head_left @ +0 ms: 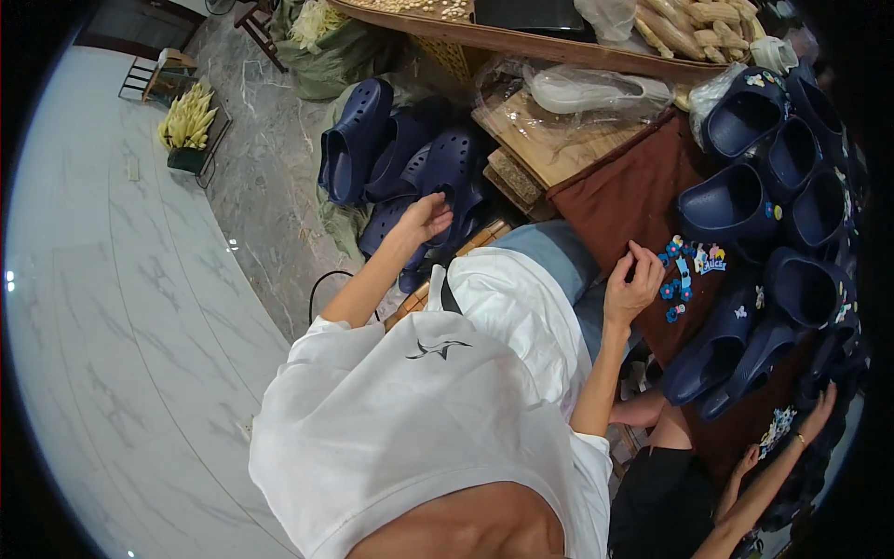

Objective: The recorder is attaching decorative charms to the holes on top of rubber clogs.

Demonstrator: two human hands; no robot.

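Note:
My left hand (426, 220) is reaching to a pile of navy clogs on my left. Its fingers are stretched out and loosely bent, at the edge of a perforated clog (449, 166); whether they touch it I cannot tell. My right hand (635, 287) hovers at the edge of a brown cloth (615, 200), fingers partly bent and apart, with nothing visible in them. Just right of it lie small shoe charms (677, 279), blue flowers and other colourful shapes. Beyond them, several navy clogs (726, 203) stand on the cloth, some with charms fixed on.
A co-worker's hands (819, 415) work at the lower right beside another heap of charms (778, 430). Ahead are a wooden board (540, 140), a plastic-wrapped white object (596, 90) and a large tray (521, 45) with corn cobs (694, 28). A green sack (326, 61) stands far left.

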